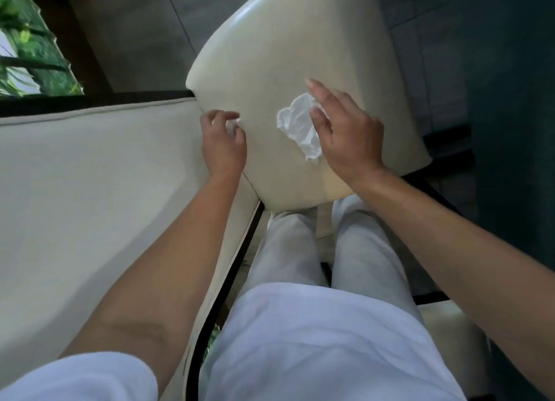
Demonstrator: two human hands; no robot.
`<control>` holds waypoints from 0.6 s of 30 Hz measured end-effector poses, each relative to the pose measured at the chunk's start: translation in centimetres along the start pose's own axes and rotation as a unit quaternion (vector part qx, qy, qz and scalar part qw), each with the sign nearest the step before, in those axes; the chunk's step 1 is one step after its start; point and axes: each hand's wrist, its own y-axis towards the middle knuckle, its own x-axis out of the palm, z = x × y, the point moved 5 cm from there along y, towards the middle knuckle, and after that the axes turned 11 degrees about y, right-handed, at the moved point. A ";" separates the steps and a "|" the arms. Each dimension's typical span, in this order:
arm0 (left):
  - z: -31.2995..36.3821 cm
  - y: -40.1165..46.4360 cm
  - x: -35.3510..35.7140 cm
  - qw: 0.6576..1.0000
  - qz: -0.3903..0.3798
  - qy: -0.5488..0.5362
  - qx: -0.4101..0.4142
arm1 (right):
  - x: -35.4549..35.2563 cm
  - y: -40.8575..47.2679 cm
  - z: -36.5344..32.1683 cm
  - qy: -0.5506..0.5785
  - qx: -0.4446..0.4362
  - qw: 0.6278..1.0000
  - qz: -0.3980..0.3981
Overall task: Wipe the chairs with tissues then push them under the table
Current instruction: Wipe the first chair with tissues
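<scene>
The right hand [345,133] presses a crumpled white tissue [300,127] under spread fingers onto the cream padded chair seat [270,55] to wipe; the left hand [222,142], nearer the table, pinches a smaller wad [232,125].

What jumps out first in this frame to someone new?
The crumpled white tissue at centre, lying on the cream chair seat under the right hand, whose fingers are spread. Next, the left hand at the seat's left edge, curled round a smaller tissue wad, beside the pale table that fills the left.
</scene>
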 end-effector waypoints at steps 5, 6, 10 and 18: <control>-1.8 2.2 0.7 1.000 0.021 0.011 -0.020 | 3.9 0.8 2.5 -0.060 -0.017 0.998 -0.029; -2.1 2.5 1.0 1.000 0.021 0.015 -0.010 | 4.5 0.9 2.9 -0.071 -0.014 0.997 -0.033; -3.6 3.3 2.5 0.999 0.013 0.031 0.001 | 6.6 0.4 4.0 -0.108 -0.004 0.993 -0.055; -3.5 3.9 4.5 0.998 -0.029 0.062 -0.013 | 9.1 -0.8 4.8 -0.137 0.025 0.979 -0.150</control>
